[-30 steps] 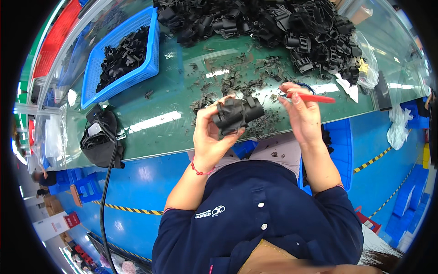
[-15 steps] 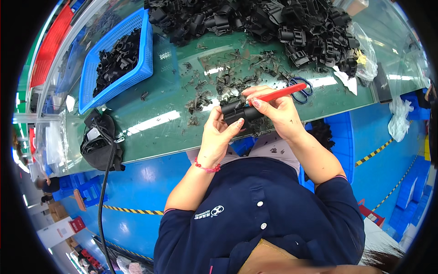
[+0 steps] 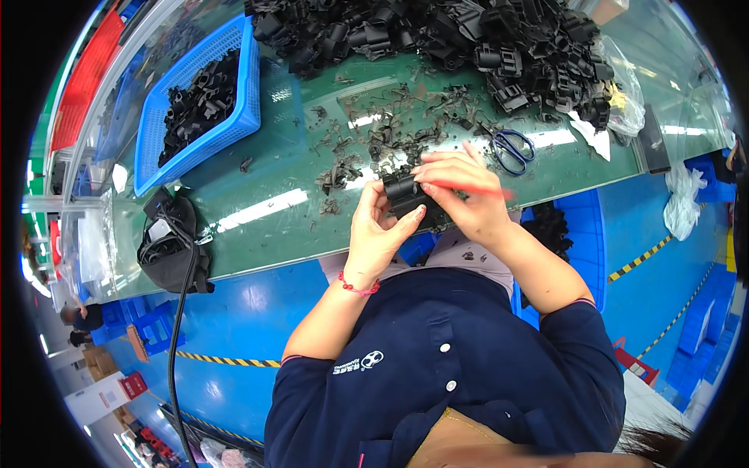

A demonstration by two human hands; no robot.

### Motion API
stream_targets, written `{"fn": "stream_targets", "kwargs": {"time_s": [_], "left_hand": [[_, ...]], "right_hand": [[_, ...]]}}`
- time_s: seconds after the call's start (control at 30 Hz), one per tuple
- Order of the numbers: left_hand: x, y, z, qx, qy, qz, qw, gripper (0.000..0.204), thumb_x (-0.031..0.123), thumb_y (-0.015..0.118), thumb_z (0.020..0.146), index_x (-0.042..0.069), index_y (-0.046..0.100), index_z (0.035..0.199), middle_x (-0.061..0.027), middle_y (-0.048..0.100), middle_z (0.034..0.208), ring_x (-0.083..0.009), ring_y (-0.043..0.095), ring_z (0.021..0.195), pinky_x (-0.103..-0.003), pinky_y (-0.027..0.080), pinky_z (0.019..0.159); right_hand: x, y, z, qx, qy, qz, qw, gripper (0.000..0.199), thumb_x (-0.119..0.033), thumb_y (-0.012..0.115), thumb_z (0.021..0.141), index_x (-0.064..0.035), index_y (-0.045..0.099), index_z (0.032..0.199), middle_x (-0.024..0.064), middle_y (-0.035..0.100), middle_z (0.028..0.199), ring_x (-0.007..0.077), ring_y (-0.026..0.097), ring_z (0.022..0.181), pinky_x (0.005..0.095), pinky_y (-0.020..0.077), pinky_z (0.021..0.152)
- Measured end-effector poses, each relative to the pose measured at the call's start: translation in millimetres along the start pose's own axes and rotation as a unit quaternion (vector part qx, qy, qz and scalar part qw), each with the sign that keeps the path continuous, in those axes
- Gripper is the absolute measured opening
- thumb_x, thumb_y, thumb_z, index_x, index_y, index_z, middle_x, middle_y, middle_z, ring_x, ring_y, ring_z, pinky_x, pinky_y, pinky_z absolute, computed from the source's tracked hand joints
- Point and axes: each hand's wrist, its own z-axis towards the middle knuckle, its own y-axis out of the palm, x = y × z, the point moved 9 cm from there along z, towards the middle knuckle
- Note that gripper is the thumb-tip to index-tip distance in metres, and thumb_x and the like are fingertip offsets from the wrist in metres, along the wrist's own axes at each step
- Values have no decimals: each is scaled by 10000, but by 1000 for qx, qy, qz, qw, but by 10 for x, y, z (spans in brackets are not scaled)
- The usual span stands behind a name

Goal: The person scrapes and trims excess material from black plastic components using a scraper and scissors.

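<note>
Just above the near edge of the table, my left hand (image 3: 373,240) grips a black moulded plastic part (image 3: 402,192) with a rounded, tube-like body. Its fingers curl round the left end and the thumb presses along the near side. My right hand (image 3: 474,212) pinches a long red-handled tool (image 3: 468,186) between thumb and fingers, against the right end of that part. Motion smears the tool, and its tip is hidden, so I cannot tell its exact kind. Blue-handled scissors (image 3: 512,151) lie on the table beyond my right hand.
Thin black scraps (image 3: 390,140) litter the green table (image 3: 257,214). A big heap of black plastic parts (image 3: 445,31) covers the far side. At the left stands a blue basket (image 3: 251,93) holding similar parts. Nearer lies a black pouch (image 3: 175,265) with a cable.
The black part has turned in my left hand. My right hand has tilted, and the red tool now slopes down to the right instead of up, with fingers lifted higher.
</note>
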Motion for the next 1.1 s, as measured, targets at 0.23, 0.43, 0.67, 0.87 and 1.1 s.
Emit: {"fn": "stream_targets", "kwargs": {"time_s": [0.23, 0.43, 0.67, 0.87, 1.1], "left_hand": [[-143, -36, -14, -44, -69, 13, 997, 422, 44, 693, 769, 17, 437, 1104, -101, 567, 1051, -134, 564, 954, -259, 493, 807], [-52, -42, -115, -62, -68, 23, 995, 610, -26, 672, 757, 47, 325, 1254, -134, 542, 1144, -185, 557, 1029, -297, 473, 864], [170, -142, -54, -34, 21, -31, 999, 876, -54, 685, 735, 127, 148, 1403, -126, 451, 1222, -206, 511, 1098, -315, 468, 880], [189, -89, -18, -42, 59, 0, 997, 855, -75, 677, 709, 125, 202, 1391, -122, 421, 1256, -195, 467, 1130, -324, 413, 953], [126, -31, -25, -62, 64, 30, 996, 875, -27, 697, 709, 115, 181, 1401, -137, 461, 1238, -212, 455, 1154, -360, 366, 989]], "right_hand": [[-370, -303, 184, 55, -272, -293, 915, 229, 47, 580, 706, 1, 596, 930, 136, 638, 883, 289, 624, 810, 388, 493, 793], [-383, -1700, 539, 353, -195, -201, 893, 114, -75, 577, 877, 7, 652, 900, 59, 662, 854, 142, 612, 770, 238, 484, 708], [-231, -1519, 647, 221, -168, 108, 955, 127, -67, 551, 886, 1, 620, 968, 149, 645, 946, 218, 624, 881, 333, 491, 836], [91, -335, 412, -20, 20, -64, 998, 132, -116, 645, 797, -55, 665, 912, 130, 637, 1026, 249, 571, 1027, 386, 432, 890], [-9, 210, 156, -116, 84, 213, 966, 133, -95, 620, 827, -26, 655, 935, 117, 641, 1040, 268, 528, 1112, 412, 370, 978]]}}
